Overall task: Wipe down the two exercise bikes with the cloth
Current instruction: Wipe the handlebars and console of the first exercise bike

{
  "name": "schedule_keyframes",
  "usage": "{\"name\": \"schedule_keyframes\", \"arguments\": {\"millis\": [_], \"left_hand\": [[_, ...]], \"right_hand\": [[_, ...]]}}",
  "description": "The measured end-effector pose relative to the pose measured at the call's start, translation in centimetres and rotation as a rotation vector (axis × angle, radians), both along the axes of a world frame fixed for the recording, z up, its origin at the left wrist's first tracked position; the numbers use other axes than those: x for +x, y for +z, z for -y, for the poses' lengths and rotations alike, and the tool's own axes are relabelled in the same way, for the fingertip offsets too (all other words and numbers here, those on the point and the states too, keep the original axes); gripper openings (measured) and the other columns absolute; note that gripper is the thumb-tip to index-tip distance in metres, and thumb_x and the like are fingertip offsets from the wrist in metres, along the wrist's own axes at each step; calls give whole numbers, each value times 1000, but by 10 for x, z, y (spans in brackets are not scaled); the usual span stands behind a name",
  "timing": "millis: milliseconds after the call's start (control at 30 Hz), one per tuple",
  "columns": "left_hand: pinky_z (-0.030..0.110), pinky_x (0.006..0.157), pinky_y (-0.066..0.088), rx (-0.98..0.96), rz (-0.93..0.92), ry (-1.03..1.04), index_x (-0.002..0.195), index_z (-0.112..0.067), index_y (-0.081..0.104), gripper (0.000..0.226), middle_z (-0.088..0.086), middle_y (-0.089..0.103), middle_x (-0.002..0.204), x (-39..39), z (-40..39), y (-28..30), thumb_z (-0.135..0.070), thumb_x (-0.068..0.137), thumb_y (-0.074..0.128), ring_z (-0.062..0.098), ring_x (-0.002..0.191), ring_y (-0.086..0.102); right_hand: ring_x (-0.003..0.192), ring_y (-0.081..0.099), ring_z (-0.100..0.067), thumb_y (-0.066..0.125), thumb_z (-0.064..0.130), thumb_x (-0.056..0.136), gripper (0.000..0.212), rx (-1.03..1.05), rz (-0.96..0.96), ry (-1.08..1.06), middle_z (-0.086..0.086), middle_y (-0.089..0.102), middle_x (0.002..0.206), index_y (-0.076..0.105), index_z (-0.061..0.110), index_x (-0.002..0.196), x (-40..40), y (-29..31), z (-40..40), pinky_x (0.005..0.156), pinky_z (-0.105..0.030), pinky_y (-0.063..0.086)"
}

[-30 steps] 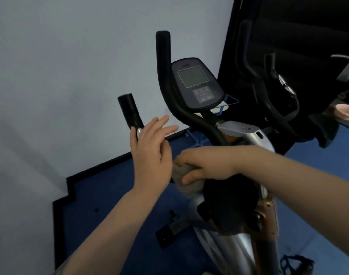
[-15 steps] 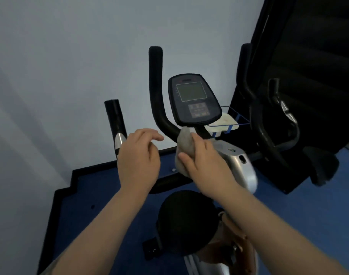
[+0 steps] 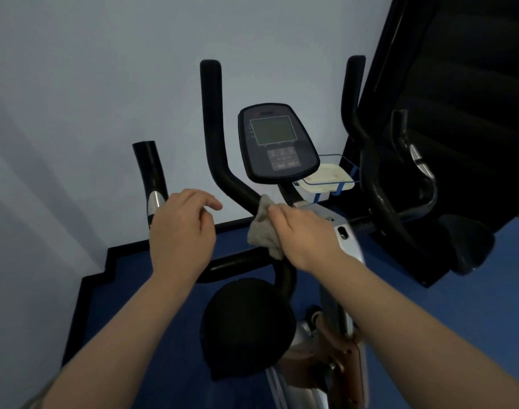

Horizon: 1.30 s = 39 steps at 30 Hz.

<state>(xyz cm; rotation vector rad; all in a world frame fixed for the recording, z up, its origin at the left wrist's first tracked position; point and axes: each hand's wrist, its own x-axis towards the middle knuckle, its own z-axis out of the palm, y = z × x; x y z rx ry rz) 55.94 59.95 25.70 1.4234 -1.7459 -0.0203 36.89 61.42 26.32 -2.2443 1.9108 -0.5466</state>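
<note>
Right hand (image 3: 304,231) is gripping the grey cloth (image 3: 262,228), pressing it on the bike (image 3: 345,240) handlebar (image 3: 222,169) just below the console (image 3: 277,143). Left hand (image 3: 180,234) is hovering, fingers loosely curled, holding nothing.
</note>
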Motion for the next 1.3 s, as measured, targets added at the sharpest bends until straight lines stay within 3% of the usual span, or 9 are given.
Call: {"name": "schedule_keyframes", "arguments": {"millis": [167,333,500,600,733,867,1000,1133,1300], "left_hand": [[25,74,40,13,19,8,88,-16,69,28,-6,66,93,-1,-1,1,4,86,50,7,86,52],[37,74,46,30,66,3,88,-15,70,28,-3,67,91,-1,-1,2,5,85,50,15,83,56],[37,74,45,28,41,8,87,-16,70,30,-4,67,90,-1,-2,2,6,85,50,14,83,55],[36,72,45,20,53,7,87,-16,70,29,-4,67,89,-1,-2,1,6,85,50,14,81,54],[34,73,44,31,43,23,89,-16,70,29,-4,66,88,-2,-1,2,5,86,49,12,81,52],[32,71,42,32,33,27,89,-16,69,30,-4,65,87,-2,-2,2,6,86,50,9,79,48],[27,70,37,28,29,37,91,-16,70,29,-4,65,89,-1,-1,1,5,87,49,6,79,46],[26,72,35,38,17,43,93,-16,69,28,-4,64,90,-2,-1,1,4,89,49,4,82,45],[27,70,36,29,15,42,93,-17,69,29,-5,64,90,-2,0,0,4,88,49,3,81,44]], "right_hand": [[99,46,-1,32,60,94,49,-87,325,25,15,48,109,43,28,129,3,-9,-38,77,-21,34],[104,58,-28,37,47,101,37,120,175,-187,-8,57,114,44,14,116,37,10,14,75,-35,39],[107,50,-14,42,46,97,47,-148,353,-59,2,51,117,41,19,136,27,-8,-22,84,-28,38],[105,52,-15,44,48,96,47,-83,345,-3,1,54,116,43,20,134,20,-8,-11,84,-30,39],[103,59,-26,36,39,103,34,149,679,-51,-10,64,108,57,14,113,17,10,22,94,-44,45],[91,62,-10,46,40,100,18,-28,827,-150,8,63,93,48,27,112,-3,9,11,74,-29,49],[86,58,10,53,40,96,5,-148,678,-55,27,64,88,55,40,92,-39,28,5,72,-9,43],[118,49,-15,57,34,95,23,-274,8,-3,6,60,118,69,26,113,-25,10,-5,116,-36,15],[107,63,-18,45,19,97,26,-477,45,-114,2,70,96,71,14,93,-17,-26,-33,118,-46,17]]}}
